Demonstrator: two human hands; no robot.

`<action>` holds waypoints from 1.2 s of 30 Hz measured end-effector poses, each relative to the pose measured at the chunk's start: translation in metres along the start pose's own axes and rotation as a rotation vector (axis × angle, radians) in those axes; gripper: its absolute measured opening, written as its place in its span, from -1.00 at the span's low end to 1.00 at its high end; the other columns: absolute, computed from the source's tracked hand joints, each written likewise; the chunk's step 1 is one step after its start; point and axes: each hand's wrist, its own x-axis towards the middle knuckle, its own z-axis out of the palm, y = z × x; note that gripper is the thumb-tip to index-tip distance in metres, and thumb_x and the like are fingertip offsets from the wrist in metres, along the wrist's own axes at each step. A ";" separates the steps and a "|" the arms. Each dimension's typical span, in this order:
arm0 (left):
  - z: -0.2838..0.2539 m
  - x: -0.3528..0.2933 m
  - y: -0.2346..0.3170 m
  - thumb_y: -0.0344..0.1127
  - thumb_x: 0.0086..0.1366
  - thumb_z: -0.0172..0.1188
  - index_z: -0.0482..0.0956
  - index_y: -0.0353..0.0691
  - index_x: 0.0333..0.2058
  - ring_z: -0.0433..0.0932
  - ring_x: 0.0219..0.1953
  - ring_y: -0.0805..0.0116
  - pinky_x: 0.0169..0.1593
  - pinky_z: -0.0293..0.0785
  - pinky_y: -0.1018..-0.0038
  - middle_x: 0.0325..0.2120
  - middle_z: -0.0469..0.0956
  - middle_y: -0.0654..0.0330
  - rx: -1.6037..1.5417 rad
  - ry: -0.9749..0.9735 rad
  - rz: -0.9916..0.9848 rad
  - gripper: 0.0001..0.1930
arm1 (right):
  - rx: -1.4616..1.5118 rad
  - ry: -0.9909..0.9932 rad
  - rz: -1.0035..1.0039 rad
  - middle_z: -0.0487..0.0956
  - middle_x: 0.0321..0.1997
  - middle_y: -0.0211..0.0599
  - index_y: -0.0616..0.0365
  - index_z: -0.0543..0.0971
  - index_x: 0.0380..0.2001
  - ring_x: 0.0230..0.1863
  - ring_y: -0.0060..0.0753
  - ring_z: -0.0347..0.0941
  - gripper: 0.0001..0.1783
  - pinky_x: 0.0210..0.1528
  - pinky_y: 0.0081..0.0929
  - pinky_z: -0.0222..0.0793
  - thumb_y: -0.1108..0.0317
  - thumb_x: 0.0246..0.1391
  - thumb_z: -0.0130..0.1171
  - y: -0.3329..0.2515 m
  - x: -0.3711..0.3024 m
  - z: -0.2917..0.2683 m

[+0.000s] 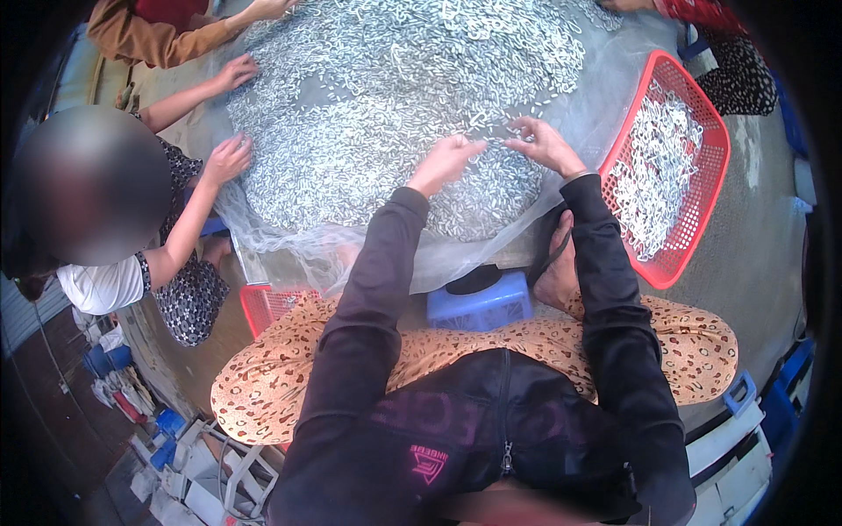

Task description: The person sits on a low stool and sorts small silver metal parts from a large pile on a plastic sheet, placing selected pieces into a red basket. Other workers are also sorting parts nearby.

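A large heap of small, whitish, loop-shaped pieces (351,149) is spread over a sheer mesh sheet (303,250) in front of me. Over its near right part, my left hand (449,162) pinches a small whitish loop piece (493,141) between thumb and fingertips. My right hand (545,147) comes in from the other side, fingers bent toward the same spot. Its fingertips are close to the piece; what they grip is too small to make out. Both hands are just above the heap, a short gap apart.
On the right, a red perforated basket (721,180) holds many white loop pieces. A person on the left rests both hands (230,158) at the heap's edge. Other people's sleeves (145,39) show at the far side. A blue plastic stool (480,302) stands below the sheet.
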 end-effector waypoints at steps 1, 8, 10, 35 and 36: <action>0.009 0.004 -0.004 -0.06 0.06 0.31 0.38 -0.20 -0.41 0.50 -0.53 0.33 -0.47 0.40 0.46 -0.48 0.47 0.16 0.599 0.219 0.212 -0.63 | -0.233 0.116 -0.023 0.51 -0.22 -0.16 0.17 0.46 -0.10 -0.22 -0.17 0.49 -0.52 -0.19 -0.22 0.42 0.23 -0.11 0.27 0.004 -0.005 0.005; 0.030 0.027 -0.036 -0.23 0.11 0.20 0.43 -0.30 -0.30 0.57 -0.34 -0.06 -0.27 0.49 0.13 -0.36 0.54 -0.08 1.256 0.514 0.371 -0.72 | -0.562 0.123 0.092 0.42 -0.16 -0.07 0.10 0.28 -0.05 -0.15 0.04 0.47 -0.40 -0.23 -0.13 0.44 0.29 -0.19 0.29 0.023 -0.017 0.077; 0.020 0.028 -0.037 -0.26 0.13 0.12 0.44 -0.32 -0.35 0.56 -0.33 -0.07 -0.27 0.49 0.13 -0.36 0.54 -0.09 1.270 0.397 0.338 -0.77 | -0.502 0.127 0.010 0.43 -0.17 -0.10 0.09 0.28 -0.07 -0.17 0.04 0.48 -0.46 -0.25 -0.12 0.44 0.31 -0.15 0.24 0.031 -0.013 0.084; 0.000 0.014 -0.048 -0.19 0.20 0.06 0.39 -0.25 -0.38 0.55 -0.50 -0.02 -0.43 0.47 0.14 -0.44 0.47 0.01 1.317 0.491 0.564 -0.78 | -0.383 0.110 -0.134 0.40 -0.20 -0.07 0.18 0.40 -0.21 -0.14 -0.02 0.42 -0.68 -0.10 -0.15 0.37 0.36 -0.08 0.14 0.022 -0.007 0.087; -0.007 0.006 -0.046 -0.20 0.20 0.06 0.39 -0.25 -0.39 0.54 -0.51 -0.03 -0.44 0.47 0.14 -0.45 0.47 -0.01 1.304 0.520 0.555 -0.78 | -0.214 0.231 -0.196 0.39 -0.21 -0.06 0.17 0.39 -0.16 -0.14 -0.02 0.41 -0.65 -0.10 -0.15 0.35 0.37 -0.08 0.14 0.021 -0.006 0.084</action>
